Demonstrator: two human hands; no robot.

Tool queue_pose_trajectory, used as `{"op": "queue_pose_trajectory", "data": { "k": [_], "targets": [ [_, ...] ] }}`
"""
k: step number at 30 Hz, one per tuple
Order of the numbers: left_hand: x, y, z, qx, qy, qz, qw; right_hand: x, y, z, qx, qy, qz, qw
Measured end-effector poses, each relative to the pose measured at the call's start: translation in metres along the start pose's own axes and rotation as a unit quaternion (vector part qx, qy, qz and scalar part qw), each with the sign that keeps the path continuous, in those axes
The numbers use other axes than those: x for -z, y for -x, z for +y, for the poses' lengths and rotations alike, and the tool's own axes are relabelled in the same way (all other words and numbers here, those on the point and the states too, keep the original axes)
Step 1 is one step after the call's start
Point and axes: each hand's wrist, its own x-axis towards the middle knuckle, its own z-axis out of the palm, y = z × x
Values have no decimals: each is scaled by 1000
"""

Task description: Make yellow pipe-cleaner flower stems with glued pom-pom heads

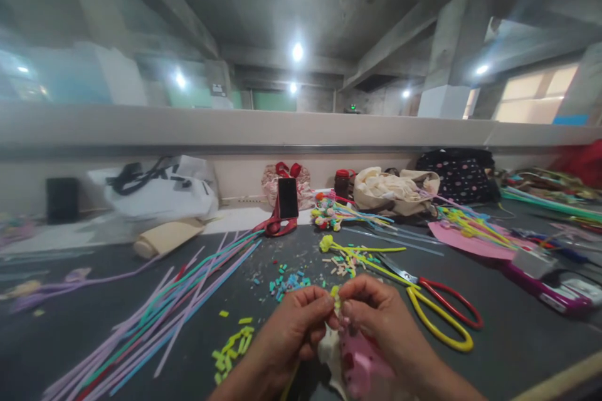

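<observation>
My left hand [301, 319] and my right hand [376, 310] meet low in the middle of the view, fingertips pinched together. Between them shows a small yellow fuzzy piece [335, 292], its lower part covered by the fingers. Both hands grip it, the left from one side and the right from the other. Below the hands lies pink and white cloth [362, 366], partly hidden. Just beyond are a yellow fuzzy flower on a stem [327, 243] and scissors [451, 301] with one red and one yellow handle, lying with blades parted.
Long coloured fuzzy stems [188, 304] lie at left, near loose yellow-green cut pieces [232, 348] and blue ones [290, 283]. A phone [288, 197] stands upright at the back. Finished-looking flowers [329, 210], a cloth bag [395, 188] and a purple tool [550, 291] lie beyond and right.
</observation>
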Motion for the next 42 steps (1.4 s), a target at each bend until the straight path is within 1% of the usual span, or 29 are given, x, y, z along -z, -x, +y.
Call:
{"op": "queue_pose_trajectory", "data": {
  "k": [4, 7, 11, 16, 21, 23, 25, 28, 30, 32, 34, 38, 42],
  "targets": [
    [1, 1, -5, -17, -4, 11, 1000, -1, -1, 1, 21, 36, 12, 999],
    [3, 3, -8, -17, -6, 1, 1000, -6, 5, -4, 52, 92, 31, 994],
    [4, 6, -9, -55, -17, 4, 998, -12, 11, -6, 92, 164, 30, 982],
    [1, 7, -4, -62, -29, 37, 997, -14, 9, -9, 100, 183, 43, 977],
    [-2, 10, -2, -69, -57, 45, 995, -14, 10, -7, 95, 167, 44, 980],
    [-3, 12, -1, -66, -81, 41, 994, -12, 11, -4, 82, 144, 42, 985],
    [-3, 12, -2, -67, -108, 36, 991, -9, 11, 0, 40, 101, 30, 994],
    [0, 11, -4, -71, -154, 22, 985, -1, 9, 6, -35, 32, -24, 999],
    [2, 10, -5, -69, -182, 3, 981, 5, 9, 9, -65, 9, -66, 996],
    [3, 10, -5, -63, -194, -17, 979, 8, 10, 9, -82, -15, -100, 992],
    [1, 13, -4, -61, -192, -27, 979, 8, 12, 7, -95, -48, -119, 987],
    [-3, 16, 0, -58, -179, -32, 982, 7, 16, 4, -132, -110, -140, 975],
    [-6, 16, -2, -59, -157, -38, 985, 7, 18, 5, -141, -153, -162, 965]
  ]
}}
